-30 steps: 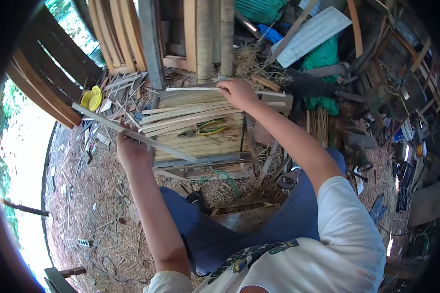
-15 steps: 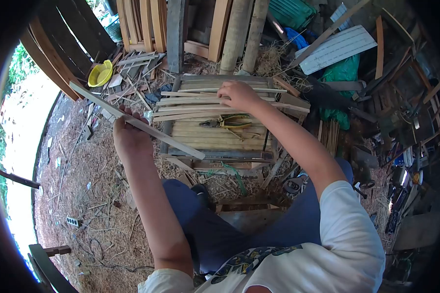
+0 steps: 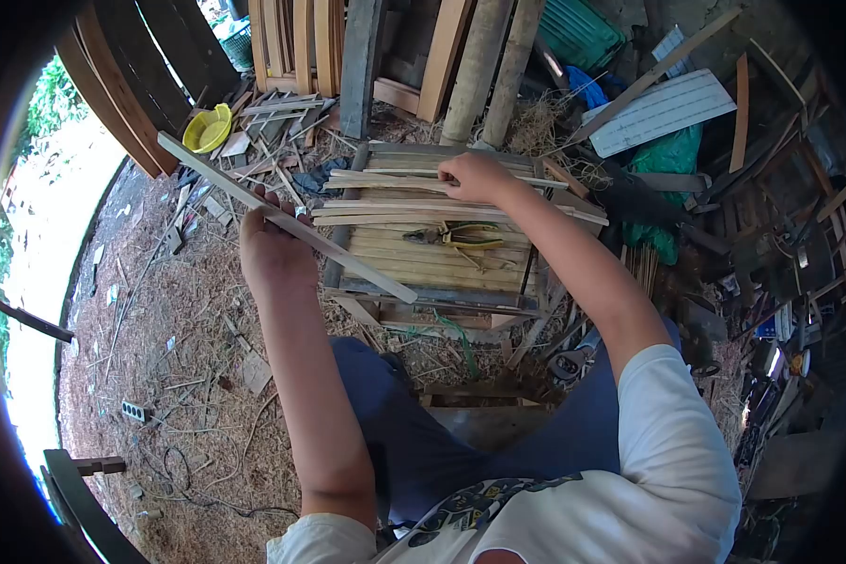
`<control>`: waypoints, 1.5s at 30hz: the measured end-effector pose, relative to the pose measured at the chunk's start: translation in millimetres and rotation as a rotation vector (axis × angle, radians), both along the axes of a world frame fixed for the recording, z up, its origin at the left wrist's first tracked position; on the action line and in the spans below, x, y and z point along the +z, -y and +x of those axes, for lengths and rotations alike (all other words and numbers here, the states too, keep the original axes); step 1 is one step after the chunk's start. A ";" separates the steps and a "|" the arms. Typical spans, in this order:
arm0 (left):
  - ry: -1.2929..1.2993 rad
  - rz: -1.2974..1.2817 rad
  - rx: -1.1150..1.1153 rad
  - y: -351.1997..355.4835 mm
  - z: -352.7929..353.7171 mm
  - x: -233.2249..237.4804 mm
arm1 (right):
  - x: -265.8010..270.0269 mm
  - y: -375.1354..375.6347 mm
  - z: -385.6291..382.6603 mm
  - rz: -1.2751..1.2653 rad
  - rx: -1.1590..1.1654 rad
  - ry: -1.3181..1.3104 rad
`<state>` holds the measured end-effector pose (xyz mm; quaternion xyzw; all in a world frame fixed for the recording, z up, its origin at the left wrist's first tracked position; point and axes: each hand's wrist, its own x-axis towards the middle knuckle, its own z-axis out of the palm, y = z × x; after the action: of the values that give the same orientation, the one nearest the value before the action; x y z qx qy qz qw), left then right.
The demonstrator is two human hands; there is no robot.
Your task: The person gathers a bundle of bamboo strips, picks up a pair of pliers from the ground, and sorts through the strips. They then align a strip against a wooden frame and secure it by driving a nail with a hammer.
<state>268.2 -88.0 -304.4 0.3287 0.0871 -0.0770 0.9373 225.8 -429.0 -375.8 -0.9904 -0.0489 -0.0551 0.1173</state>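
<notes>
Your left hand grasps a wooden slat left of centre; your right hand pinches thin wooden strips, upper centre. The upper-right white panel's markings are unreadable.

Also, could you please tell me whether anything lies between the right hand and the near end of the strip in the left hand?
Yes: seen from above, several loose strips lie across the slatted tabletop just nearside of the right hand, then the pliers, before the near end of the held strip.
</notes>
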 end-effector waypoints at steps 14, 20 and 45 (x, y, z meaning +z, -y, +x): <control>0.032 -0.072 -0.068 13.3 6.7 -10.7 | 25.6 16.5 3.3 0.398 -0.149 -0.001; 0.054 -0.055 -0.201 27.8 4.6 -13.3 | 77.9 19.0 -42.1 1.219 -0.203 -0.242; 0.221 0.246 -0.474 74.0 -33.6 -4.9 | 102.7 -15.0 -139.0 1.561 -0.221 -0.105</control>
<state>234.6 -162.0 -309.3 0.4574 -0.0860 -0.2465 0.8501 86.8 -414.0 -273.1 -0.6222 0.1084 -0.0381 0.7743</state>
